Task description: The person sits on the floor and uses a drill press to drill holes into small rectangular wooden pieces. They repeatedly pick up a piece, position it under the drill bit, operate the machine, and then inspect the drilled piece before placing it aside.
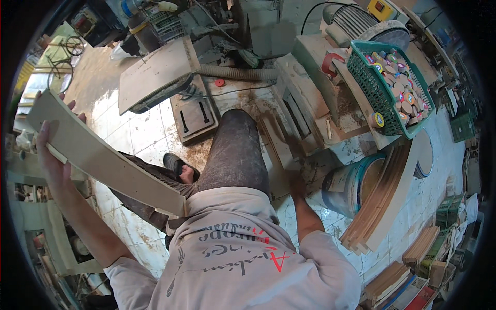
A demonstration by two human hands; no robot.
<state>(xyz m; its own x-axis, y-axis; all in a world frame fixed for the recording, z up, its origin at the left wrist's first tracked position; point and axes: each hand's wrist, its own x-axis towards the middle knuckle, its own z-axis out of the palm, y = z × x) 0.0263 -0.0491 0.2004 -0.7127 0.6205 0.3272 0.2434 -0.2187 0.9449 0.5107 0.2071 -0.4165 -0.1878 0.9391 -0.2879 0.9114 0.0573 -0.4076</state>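
A long, pale curved board (111,147) slants across my left side, from the upper left down to my waist. My left hand (50,147) grips its far end, with the thumb on the near side and fingertips showing past the opposite edge. The board's lower end rests against my shirt and hip. My right hand (296,184) reaches down beside my right thigh, in shadow. It is at the lower end of a long, narrow brown wooden piece (274,142); the fingers are too dark to make out.
A green basket (364,77) of small coloured wooden discs stands on a machine at the right. Below it, curved boards (380,199) lean by a bucket (343,188). Ahead are a tilted machine table (155,72) and a ribbed hose (240,73). Wood stacks (385,281) lie lower right.
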